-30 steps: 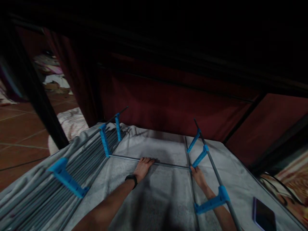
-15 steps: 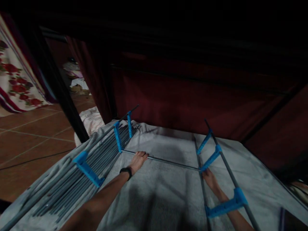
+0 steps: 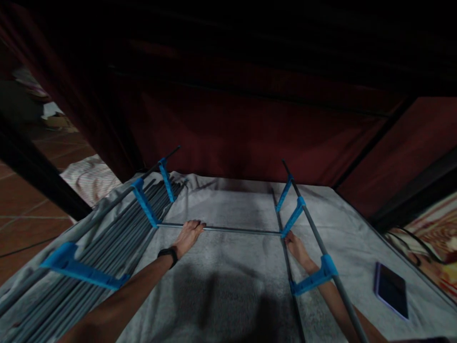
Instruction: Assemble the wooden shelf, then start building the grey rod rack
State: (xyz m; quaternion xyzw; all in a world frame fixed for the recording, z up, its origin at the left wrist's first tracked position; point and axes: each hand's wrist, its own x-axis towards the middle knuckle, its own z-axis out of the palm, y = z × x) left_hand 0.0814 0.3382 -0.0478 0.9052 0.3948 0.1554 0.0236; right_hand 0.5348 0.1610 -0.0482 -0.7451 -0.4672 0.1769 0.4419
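Fingers [image 3: 194,225] of the left hand [image 3: 186,237] curl over the crossbar [image 3: 243,231].

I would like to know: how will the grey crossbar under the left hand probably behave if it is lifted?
The crossbar looks straight along its span, so it is probably stiff. It is slim, so perhaps fairly light. Its ends meet blue brackets, so free rolling seems unlikely.
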